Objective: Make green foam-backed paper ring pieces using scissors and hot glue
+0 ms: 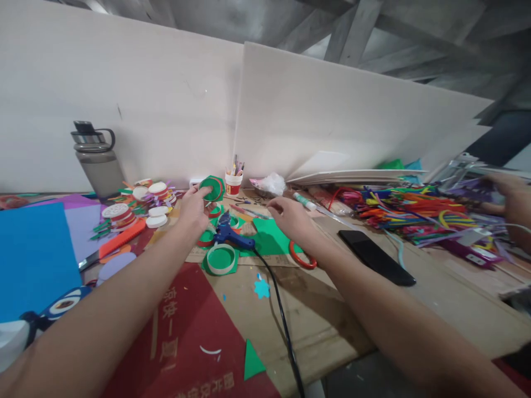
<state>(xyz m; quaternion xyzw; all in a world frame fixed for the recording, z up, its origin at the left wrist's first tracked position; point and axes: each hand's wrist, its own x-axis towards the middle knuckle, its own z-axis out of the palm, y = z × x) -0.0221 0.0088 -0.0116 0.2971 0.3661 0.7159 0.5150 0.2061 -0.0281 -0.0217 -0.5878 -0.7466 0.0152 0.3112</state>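
Observation:
My left hand (194,207) is closed on a green foam piece with a ring (212,189), raised above the table, with the thumb on its inner face. My right hand (286,218) hovers over a green foam sheet (267,235), fingers loosely curved, and nothing shows in them. Between the hands lies a blue glue gun (234,239), its black cord running toward me. In front of it a white ring on a green foam piece (221,260) rests on the cardboard. Other ringed green pieces sit partly hidden behind the glue gun. A red-orange loop (302,255) lies under my right wrist.
Left are a bottle (97,166), an orange cutter knife (120,240), decorated round pieces (120,215) and a blue sheet (37,254). Right are a black phone (375,257) and colourful pipe cleaners (398,210). Another person's hand (508,190) reaches in at far right. A pen cup (233,185) stands behind.

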